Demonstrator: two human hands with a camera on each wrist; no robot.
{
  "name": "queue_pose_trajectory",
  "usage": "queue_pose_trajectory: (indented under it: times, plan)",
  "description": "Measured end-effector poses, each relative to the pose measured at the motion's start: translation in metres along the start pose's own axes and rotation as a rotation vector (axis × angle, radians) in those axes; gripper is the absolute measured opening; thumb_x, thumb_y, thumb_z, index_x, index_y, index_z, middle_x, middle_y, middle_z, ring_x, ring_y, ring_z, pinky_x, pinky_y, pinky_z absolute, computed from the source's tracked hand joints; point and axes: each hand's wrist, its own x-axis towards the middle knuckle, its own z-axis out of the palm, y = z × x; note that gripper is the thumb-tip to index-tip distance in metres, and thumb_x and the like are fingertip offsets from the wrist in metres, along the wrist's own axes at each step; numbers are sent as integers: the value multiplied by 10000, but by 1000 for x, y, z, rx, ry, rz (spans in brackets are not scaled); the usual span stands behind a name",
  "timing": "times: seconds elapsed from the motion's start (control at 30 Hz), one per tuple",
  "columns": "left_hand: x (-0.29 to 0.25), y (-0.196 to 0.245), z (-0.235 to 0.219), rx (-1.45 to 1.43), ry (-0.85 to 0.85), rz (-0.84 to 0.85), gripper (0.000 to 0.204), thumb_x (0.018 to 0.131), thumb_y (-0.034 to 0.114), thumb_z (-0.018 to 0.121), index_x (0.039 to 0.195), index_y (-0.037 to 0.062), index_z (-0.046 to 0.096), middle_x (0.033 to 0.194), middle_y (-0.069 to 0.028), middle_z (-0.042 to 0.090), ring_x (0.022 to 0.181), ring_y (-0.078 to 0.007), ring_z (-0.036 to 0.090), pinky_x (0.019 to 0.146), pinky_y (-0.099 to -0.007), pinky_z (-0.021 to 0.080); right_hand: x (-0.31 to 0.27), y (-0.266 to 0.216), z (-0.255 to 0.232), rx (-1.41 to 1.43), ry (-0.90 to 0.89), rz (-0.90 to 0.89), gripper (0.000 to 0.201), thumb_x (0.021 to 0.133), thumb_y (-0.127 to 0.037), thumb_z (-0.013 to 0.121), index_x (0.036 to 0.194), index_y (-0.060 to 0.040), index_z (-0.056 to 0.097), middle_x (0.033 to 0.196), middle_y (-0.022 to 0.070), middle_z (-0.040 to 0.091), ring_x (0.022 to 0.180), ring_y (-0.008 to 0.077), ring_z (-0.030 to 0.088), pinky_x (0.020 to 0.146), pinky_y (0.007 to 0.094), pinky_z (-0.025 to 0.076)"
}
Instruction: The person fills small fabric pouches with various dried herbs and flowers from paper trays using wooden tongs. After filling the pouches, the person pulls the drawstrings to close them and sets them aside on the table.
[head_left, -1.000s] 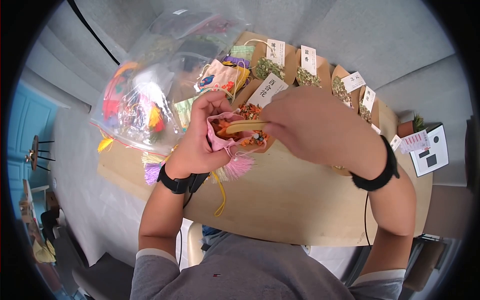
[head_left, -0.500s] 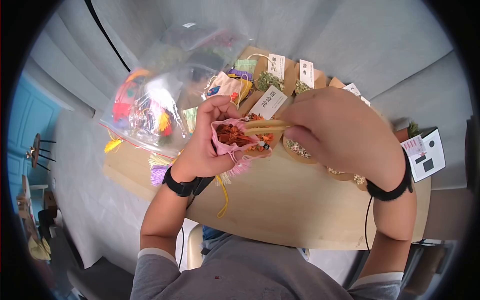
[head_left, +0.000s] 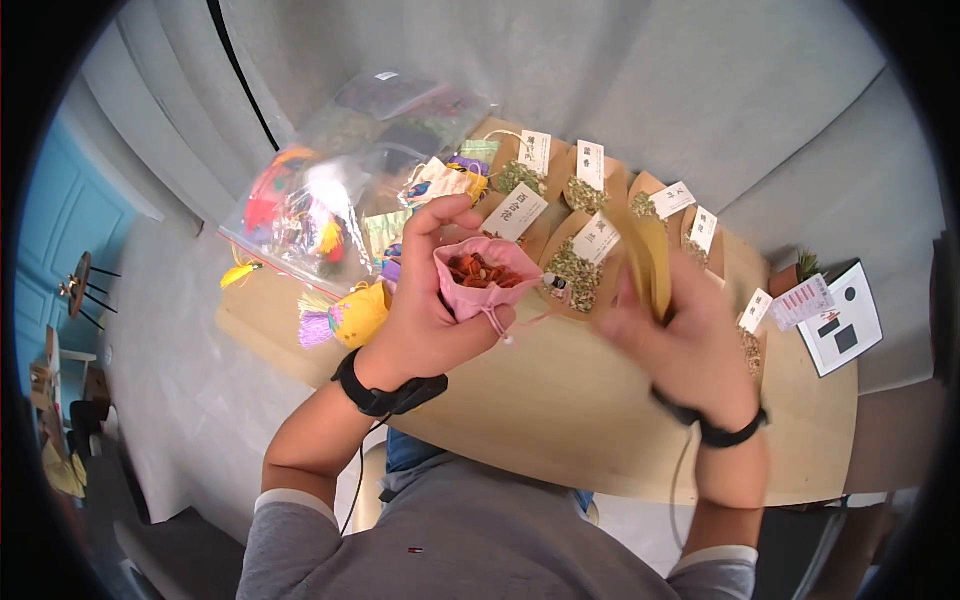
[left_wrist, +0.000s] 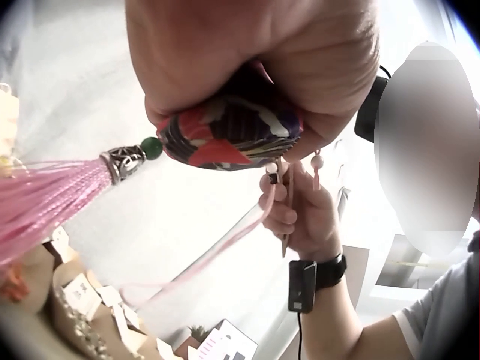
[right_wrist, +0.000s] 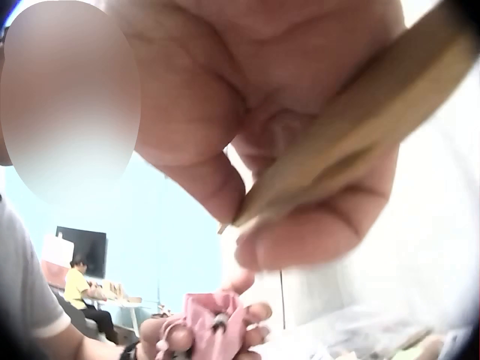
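Note:
My left hand holds a pink drawstring pouch upright with its mouth spread wide. Orange-red dried petals fill it near the rim. In the left wrist view the patterned outside of the pouch shows, with a pink tassel hanging from a green bead. To the right, apart from the pouch, my right hand grips wooden tongs, blurred and pointing up. The right wrist view shows the tongs between thumb and fingers.
Kraft paper bags of dried herbs with white label cards stand across the back and right. A clear plastic bag lies at left, beside a yellow pouch. A potted plant and white board are at far right.
The tongs have come out of the pouch mouth and swung up to the right with my right hand. My left hand keeps hold of the pouch, its petals now in full view.

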Motion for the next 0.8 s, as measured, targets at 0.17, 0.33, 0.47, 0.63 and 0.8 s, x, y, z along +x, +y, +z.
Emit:
queue_pose_trajectory:
  times: [0.17,0.33,0.47,0.63,0.8]
  plan:
    - [-17,-12,33,37,-51,-2,842,813,-73,687,1487,98,213,1299,-145,472,1099,-232,626,896,-332,561,-36,36,51,313,75,70,256,807,-71,818,997,-40,649,801,-36,552,733,81,511,640,260,425]
    - [-31,-7,55,376,-119,47,869,782,-37,709,1514,88,258,1441,-171,384,1254,-239,526,1010,-362,482,-46,79,54,351,79,-44,332,844,-102,785,1132,-13,644,920,90,627,824,201,627,747,320,491]
    - [-48,-17,62,321,-170,-11,859,739,3,720,1498,67,323,1449,-159,343,1338,-266,431,1093,-409,401,-58,69,52,474,11,3,204,879,-56,739,1063,-23,660,909,88,627,807,203,624,738,325,496]
    - [-53,-11,67,499,-212,31,850,749,50,770,1488,63,348,1420,-150,388,1295,-263,465,1072,-406,415,-67,88,62,497,-23,27,109,902,-33,704,990,-21,641,877,74,616,789,168,606,726,319,493]
    - [-66,-19,46,191,-308,-198,589,936,115,645,1450,21,373,1323,-143,468,1132,-231,555,1016,-362,424,-79,99,53,597,-14,84,66,949,-46,655,943,-18,596,863,52,591,785,125,591,705,298,483]
